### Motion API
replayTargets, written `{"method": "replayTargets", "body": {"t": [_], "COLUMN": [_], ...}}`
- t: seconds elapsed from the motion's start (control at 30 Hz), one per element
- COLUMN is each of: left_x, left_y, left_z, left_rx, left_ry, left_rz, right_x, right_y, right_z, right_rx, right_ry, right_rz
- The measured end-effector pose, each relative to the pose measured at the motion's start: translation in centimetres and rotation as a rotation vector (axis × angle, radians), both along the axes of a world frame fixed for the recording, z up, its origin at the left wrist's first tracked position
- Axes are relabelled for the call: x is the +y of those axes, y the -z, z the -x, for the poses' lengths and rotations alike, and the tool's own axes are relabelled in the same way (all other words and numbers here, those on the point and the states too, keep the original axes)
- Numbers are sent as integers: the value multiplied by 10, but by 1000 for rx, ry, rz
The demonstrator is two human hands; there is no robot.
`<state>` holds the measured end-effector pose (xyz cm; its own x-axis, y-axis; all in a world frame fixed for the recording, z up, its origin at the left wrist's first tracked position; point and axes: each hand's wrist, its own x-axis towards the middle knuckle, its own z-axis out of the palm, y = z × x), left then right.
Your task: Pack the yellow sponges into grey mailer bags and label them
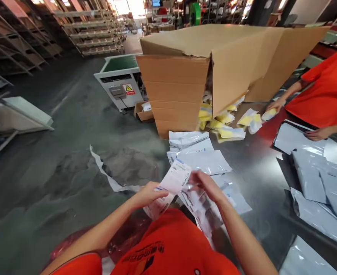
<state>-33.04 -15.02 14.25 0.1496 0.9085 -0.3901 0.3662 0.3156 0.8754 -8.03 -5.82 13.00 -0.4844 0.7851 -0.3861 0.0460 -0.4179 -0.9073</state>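
Note:
My left hand (153, 194) pinches a printed white label (175, 176) by its lower left edge, thumb on top. More printed labels hang below that hand, near my waist. A thin pale strip (107, 175) curls away to the left of it. My right hand (203, 183) is at the label's right side, its fingers blurred, so whether they grip anything is unclear. Beneath and beyond the hands lie several white plastic mailing bags (204, 162) on the dark table (260, 191). Crumpled clear-looking plastic and labels sit under my right hand.
A large open cardboard box (177, 91) stands past the bags, with yellow and white packets (228, 131) spilling out. At right, a person in orange (326, 91) touches white bags (308, 168). A green-topped machine (119, 76) and shelves (94, 32) stand at back left.

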Motion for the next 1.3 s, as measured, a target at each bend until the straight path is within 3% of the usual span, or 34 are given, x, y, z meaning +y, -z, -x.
{"method": "replayTargets", "body": {"t": [0.07, 0.17, 0.3, 0.47, 0.57, 0.7, 0.77, 0.83, 0.97, 1.03, 1.13, 1.23, 1.3], "left_x": [0, 4, 15, 32, 39, 46, 51, 54, 58, 60, 65, 69, 70], "left_y": [7, 14, 1, -23, -21, -9, -4, 1, 12, 16, 18, 15, 15], "left_z": [-2, 0, 7, -7, -25, -39, -35, -22, 23, 43, 58, 58, 55], "left_rx": [-6, -76, -346, -322, -251, -94, -37, -38, -76, -83, -218, -336, -360], "left_ry": [59, 148, 236, 18, -58, -16, 16, 60, 78, -6, -148, -192, -188], "left_rz": [4, 38, 28, -26, -80, -165, -152, -61, 117, 138, 123, 116, 136], "right_x": [1, -3, -22, -41, -45, -44, -33, -11, 63, 95, 114, 104, 93], "right_y": [-14, -29, -36, -34, -35, -39, -40, -41, -32, -20, 2, 14, 11], "right_z": [-1, 5, 15, 19, 19, 14, 4, -17, -65, -73, -57, -35, -31], "right_rx": [35, -67, -230, -302, -295, -364, -421, -479, -548, -604, -894, -1341, -1553], "right_ry": [13, -39, -8, -127, -95, -67, -59, 60, 441, 506, 333, 86, 13], "right_rz": [-161, -270, -371, -433, -449, -503, -574, -645, -636, -590, -548, -577, -607]}}
